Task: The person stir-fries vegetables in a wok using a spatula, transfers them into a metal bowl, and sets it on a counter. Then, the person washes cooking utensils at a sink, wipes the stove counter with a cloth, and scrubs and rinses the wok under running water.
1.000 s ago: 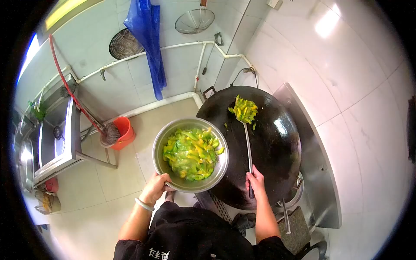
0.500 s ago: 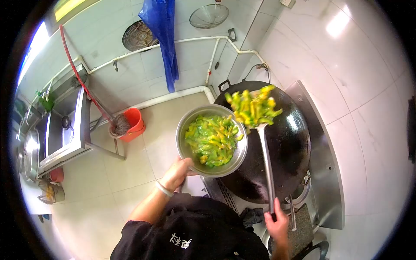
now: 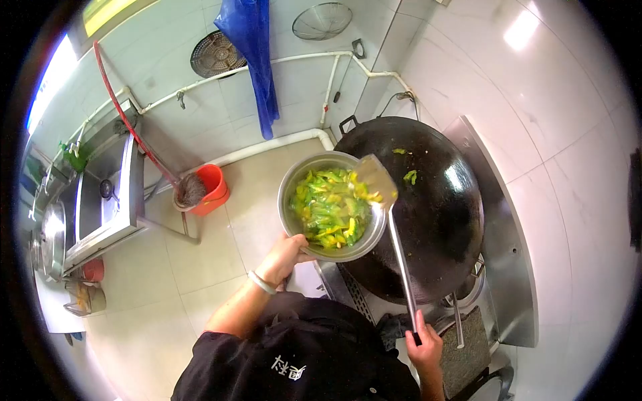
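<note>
My left hand [image 3: 287, 256] grips the rim of a round metal bowl [image 3: 289, 234], which holds green and yellow chopped vegetables [image 3: 328, 207]. My right hand [image 3: 425, 344] is closed round the black handle of a long metal spatula [image 3: 403, 257]. The spatula's blade is tilted over the bowl's right side, with some vegetable pieces at its edge. Under and to the right of the bowl lies a large black wok [image 3: 435, 220], with a few green pieces [image 3: 410, 177] left inside.
A metal sink unit [image 3: 107, 200] stands at the left, beside an orange bucket [image 3: 212, 190] with a mop in it. A blue apron [image 3: 257, 67] and a wire strainer [image 3: 322, 21] hang on the wall. A steel panel [image 3: 515, 260] borders the wok's right.
The spatula has gone from the wok to the bowl and tipped, and most of its load is off the blade. The bowl has moved right and up, partly over the wok.
</note>
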Demonstrator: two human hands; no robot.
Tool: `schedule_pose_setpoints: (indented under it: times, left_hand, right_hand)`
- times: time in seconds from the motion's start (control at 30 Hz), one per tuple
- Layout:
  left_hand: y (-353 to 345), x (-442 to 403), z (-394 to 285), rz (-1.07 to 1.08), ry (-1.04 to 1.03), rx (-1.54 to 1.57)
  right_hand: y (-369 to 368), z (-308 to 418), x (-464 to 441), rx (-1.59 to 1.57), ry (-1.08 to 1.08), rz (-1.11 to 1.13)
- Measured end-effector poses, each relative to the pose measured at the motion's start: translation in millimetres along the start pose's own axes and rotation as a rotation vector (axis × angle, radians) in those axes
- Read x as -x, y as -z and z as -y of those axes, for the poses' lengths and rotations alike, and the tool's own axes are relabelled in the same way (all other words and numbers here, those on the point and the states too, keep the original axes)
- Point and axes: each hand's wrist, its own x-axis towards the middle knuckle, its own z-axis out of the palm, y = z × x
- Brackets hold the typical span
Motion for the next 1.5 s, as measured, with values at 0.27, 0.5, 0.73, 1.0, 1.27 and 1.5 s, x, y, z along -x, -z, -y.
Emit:
schedule_pose_setpoints:
  times: [0.27,0.5,0.73,1.0,1.27,1.5]
  left_hand:
    - [-0.3,-0.6,4.4,0.030,-0.014,0.029]
    - [6.8,-2.0,3.6,-0.009,-0.015,-0.031]
    - [21.9,4.4,-4.3,-0.052,0.007,-0.049]
    - [34.3,6.8,-12.2,-0.038,0.053,-0.130]
    - [21.7,17.3,-24.4,-0.007,0.078,-0.202]
    - [29.8,7.6,-16.9,-0.008,0.106,-0.164]
  right_hand:
    - [-14.7,5.1,22.9,0.110,0.074,0.166]
    - [-12.9,12.9,11.9,-0.155,0.017,-0.086]
    - [58.7,-13.0,-19.3,-0.700,-0.655,0.185]
    - [108.1,-63.6,-70.9,-0.831,-0.798,0.745]
    - [-36.6,-60.3,-191.5,-1.294,-0.665,0.274]
    - [30.0,-50.8,-152.2,-1.285,-0.680,0.528]
